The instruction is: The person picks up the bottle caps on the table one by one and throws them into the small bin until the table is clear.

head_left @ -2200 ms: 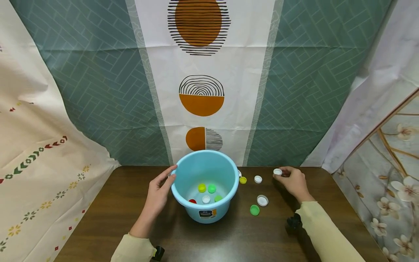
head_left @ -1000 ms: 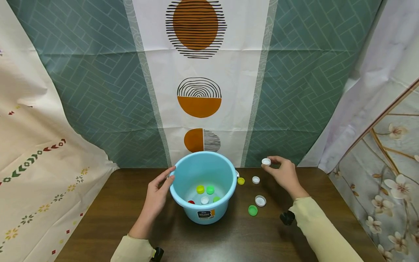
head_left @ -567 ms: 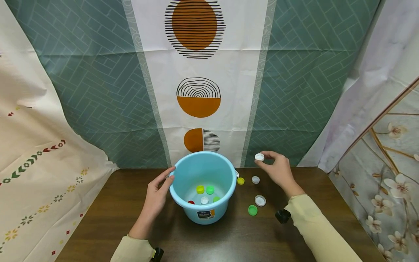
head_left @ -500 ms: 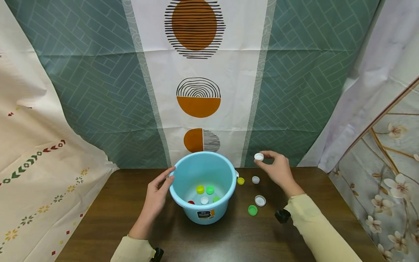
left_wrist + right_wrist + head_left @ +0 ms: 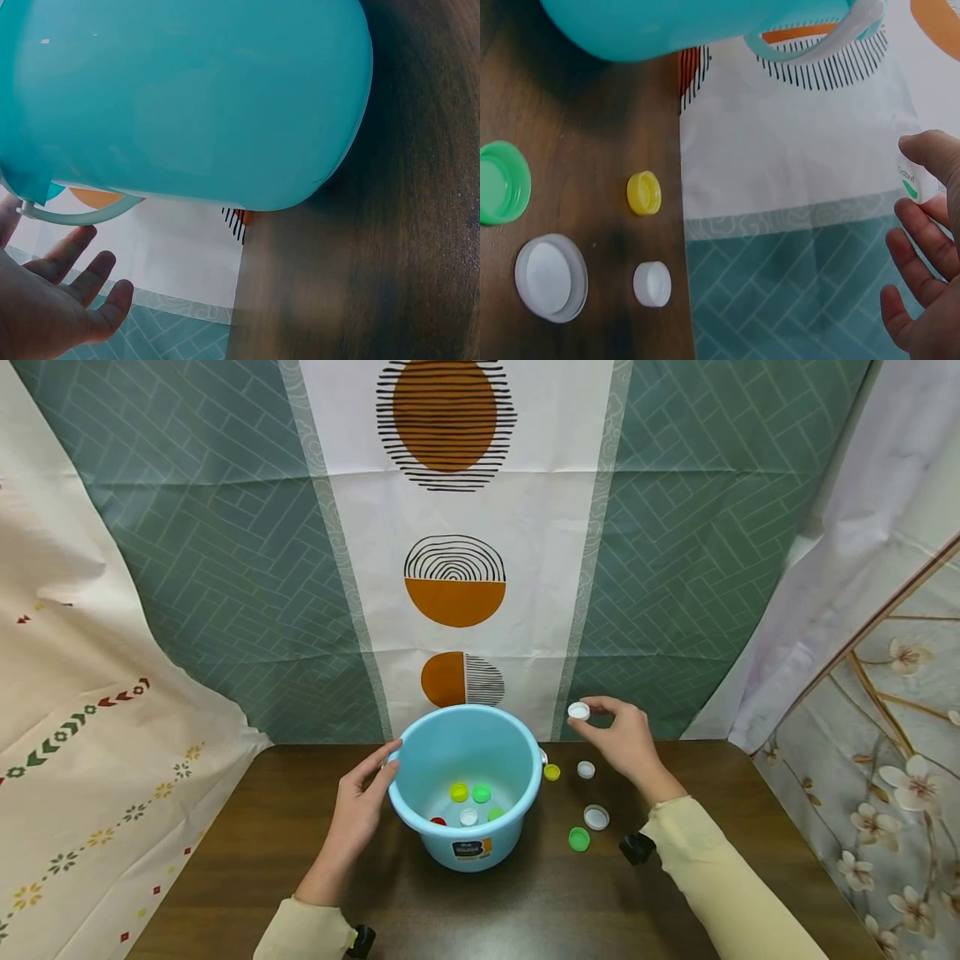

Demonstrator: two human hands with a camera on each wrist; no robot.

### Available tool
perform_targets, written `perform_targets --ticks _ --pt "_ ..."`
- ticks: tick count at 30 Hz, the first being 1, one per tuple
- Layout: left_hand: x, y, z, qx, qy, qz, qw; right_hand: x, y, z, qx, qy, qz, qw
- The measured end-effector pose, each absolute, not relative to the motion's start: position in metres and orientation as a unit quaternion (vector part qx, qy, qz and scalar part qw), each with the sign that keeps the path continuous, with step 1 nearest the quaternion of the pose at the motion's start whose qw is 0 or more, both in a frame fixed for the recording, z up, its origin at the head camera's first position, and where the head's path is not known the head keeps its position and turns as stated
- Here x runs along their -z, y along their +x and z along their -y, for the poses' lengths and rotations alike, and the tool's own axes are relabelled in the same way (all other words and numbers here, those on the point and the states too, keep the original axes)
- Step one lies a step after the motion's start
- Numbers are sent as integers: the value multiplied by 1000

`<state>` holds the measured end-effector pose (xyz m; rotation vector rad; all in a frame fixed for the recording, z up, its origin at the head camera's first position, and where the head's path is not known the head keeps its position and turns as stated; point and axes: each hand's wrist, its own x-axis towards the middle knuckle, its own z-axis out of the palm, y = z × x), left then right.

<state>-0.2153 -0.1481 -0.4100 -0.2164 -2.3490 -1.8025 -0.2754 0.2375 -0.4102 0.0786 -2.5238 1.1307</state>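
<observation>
A light blue plastic bucket [image 5: 510, 847] stands on the wooden table [image 5: 495, 918]. My left hand [image 5: 356, 802] rests its thumb and a finger on the bucket's left rim. In the left wrist view, the other fingers [image 5: 91, 276] of that hand spread loosely below the bucket's handle [image 5: 82, 217]. At the right, my right hand [image 5: 626, 739] pinches a white bottle cap [image 5: 578, 711] between thumb and fingers, above the table's back edge. The right wrist view shows printing with a green mark on this cap [image 5: 913, 180].
Right of the bucket lie a yellow cap [image 5: 552, 772], a small white cap [image 5: 586, 769], a larger white cap [image 5: 596, 817] and a green cap [image 5: 579, 839]. Inside the bucket are several caps, among them a yellow one [image 5: 459, 792]. A patterned curtain [image 5: 480, 610] hangs behind the table.
My right hand has lifted the white cap from near the table's right back and carried it up and left toward the bucket. The left hand has stayed at the rim.
</observation>
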Motion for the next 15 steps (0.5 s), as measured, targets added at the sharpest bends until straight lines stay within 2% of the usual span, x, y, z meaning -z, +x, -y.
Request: perform_targets --ticks 15 --pt "409 -216 146 612 -76 782 88 393 -278 -207 -431 67 881 184"
